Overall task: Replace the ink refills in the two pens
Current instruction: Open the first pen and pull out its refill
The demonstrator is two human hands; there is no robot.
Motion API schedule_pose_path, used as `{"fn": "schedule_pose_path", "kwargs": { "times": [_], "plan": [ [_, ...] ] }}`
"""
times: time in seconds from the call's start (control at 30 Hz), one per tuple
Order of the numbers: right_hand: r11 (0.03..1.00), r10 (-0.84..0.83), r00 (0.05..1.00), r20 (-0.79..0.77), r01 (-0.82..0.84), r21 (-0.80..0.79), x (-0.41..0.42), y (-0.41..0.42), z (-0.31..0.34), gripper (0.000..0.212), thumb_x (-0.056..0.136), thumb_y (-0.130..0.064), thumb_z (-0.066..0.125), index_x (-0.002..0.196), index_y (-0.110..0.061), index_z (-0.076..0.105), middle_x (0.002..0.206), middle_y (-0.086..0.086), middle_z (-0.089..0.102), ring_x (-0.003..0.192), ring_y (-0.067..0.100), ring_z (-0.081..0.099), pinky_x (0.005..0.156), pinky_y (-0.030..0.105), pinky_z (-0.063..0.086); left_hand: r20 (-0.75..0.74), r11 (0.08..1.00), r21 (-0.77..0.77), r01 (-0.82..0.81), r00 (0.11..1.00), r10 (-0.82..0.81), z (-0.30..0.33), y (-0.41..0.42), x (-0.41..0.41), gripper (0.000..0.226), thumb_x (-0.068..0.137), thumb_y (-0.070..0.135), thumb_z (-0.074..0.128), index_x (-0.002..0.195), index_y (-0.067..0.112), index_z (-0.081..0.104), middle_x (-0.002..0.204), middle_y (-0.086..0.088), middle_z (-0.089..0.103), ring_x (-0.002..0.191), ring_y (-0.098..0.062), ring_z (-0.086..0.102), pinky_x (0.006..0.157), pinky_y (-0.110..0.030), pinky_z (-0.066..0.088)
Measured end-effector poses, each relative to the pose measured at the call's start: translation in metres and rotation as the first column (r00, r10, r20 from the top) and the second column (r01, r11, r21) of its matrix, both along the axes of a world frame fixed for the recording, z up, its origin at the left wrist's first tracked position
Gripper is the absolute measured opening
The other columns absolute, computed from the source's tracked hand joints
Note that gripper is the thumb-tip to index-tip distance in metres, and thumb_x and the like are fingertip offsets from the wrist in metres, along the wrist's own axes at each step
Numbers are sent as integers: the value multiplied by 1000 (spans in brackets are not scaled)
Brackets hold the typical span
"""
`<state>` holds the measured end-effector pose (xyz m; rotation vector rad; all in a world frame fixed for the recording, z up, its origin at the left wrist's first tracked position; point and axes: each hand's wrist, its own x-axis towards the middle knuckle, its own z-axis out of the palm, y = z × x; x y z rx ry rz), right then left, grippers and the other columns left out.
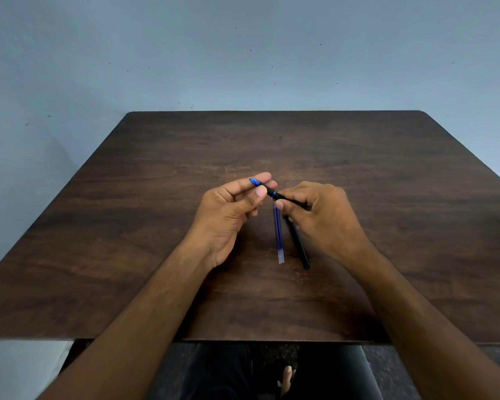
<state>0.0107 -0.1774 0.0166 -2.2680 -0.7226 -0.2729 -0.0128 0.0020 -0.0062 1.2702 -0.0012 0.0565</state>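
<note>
Both hands (274, 209) on black pen (272, 193), blue tip up-left

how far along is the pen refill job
Early on. Nothing looks finished. In hand: both hands, left hand and right hand, hold one black pen near its blue tip. Left: the blue refills and second black pen lie untouched on the table.
</note>
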Motion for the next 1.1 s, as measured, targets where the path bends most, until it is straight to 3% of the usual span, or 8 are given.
{"fn": "schedule_pose_path", "kwargs": {
  "times": [0.07,0.3,0.43,0.57,0.73,0.93,1.0,1.1],
  "plan": [
    [1000,4,1000,-1,-4,-1,0,0,0,17,94,-19,67,107,-16,77,80,4,69,75,17,64,71,40,55,14,1000,11,-24,1000,24,0,-1,0,25,86,11,70,110,11,74,109,-12,75,75,-6,58,68,-21,46],
    [1000,13,1000,-5,-13,15,-2,2,-1,19,93,-18,68,111,-15,76,81,6,69,75,18,64,73,41,55,-70,984,57,-171,982,175,2,-5,2,29,58,40,86,68,16,72,63,-1,61,60,-10,52,62,-25,46],
    [1000,11,1000,1,-11,12,-1,2,0,21,93,-18,69,112,-15,76,83,3,71,77,16,65,73,37,55,-50,991,49,-122,991,125,1,-5,0,46,63,47,83,88,10,73,80,-6,70,71,-13,56,68,-28,47],
    [999,2,1000,2,-2,37,0,0,2,22,92,-17,70,113,-17,75,81,-1,70,76,10,63,69,24,52,34,999,37,19,999,-20,1,-2,-1,39,90,23,66,127,10,64,117,-9,72,83,-8,59,70,-22,46],
    [999,2,1000,-3,-2,32,0,1,1,23,92,-18,70,114,-17,75,82,1,70,76,13,65,72,32,55,44,998,51,-47,998,44,-1,-1,-1,30,84,24,70,111,11,74,108,-10,75,76,-7,60,67,-20,46],
    [999,18,1000,-12,-17,47,-1,4,-1,21,92,-18,71,112,-16,76,84,4,71,77,17,66,74,40,55,-50,982,30,-188,981,189,-3,-2,3,38,59,46,87,79,15,78,73,-3,68,64,-10,56,65,-26,46],
    [999,10,1000,-11,-10,40,0,4,-1,20,92,-19,70,111,-17,77,83,4,71,77,16,65,74,40,55,-38,990,10,-144,989,144,-3,-2,3,41,60,47,86,84,15,77,76,-1,70,67,-9,56,65,-26,45],
    [999,3,1000,-8,-3,36,1,3,0,17,92,-18,70,107,-15,77,82,6,71,76,19,66,74,43,54,3,999,-16,-30,1000,30,-2,0,1,42,77,32,79,114,14,72,109,-5,75,83,-7,61,69,-23,45]
  ]
}}
